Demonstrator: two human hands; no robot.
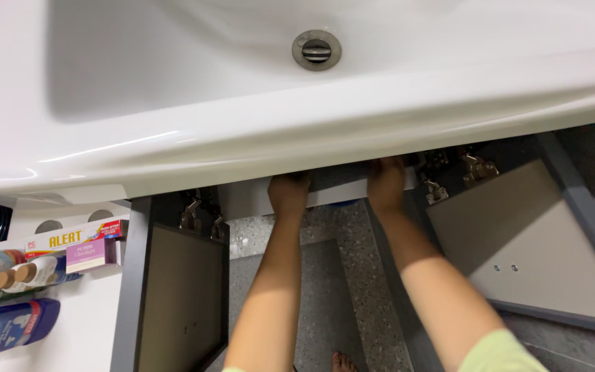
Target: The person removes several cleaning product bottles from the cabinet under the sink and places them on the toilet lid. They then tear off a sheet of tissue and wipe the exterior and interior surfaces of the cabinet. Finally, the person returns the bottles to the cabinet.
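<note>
I look down over a white sink at the cabinet below it, whose two doors stand open. Both my arms reach into the cabinet under the sink's front rim. My left hand and my right hand rest on either side of a dark grey thing with a pale strip under it. The rim hides my fingers, so I cannot tell whether they grip it.
The left door and the right door, grey with metal hinges, swing out on each side of my arms. A white shelf at the left carries bottles and small boxes. Below is a speckled grey floor, with my foot.
</note>
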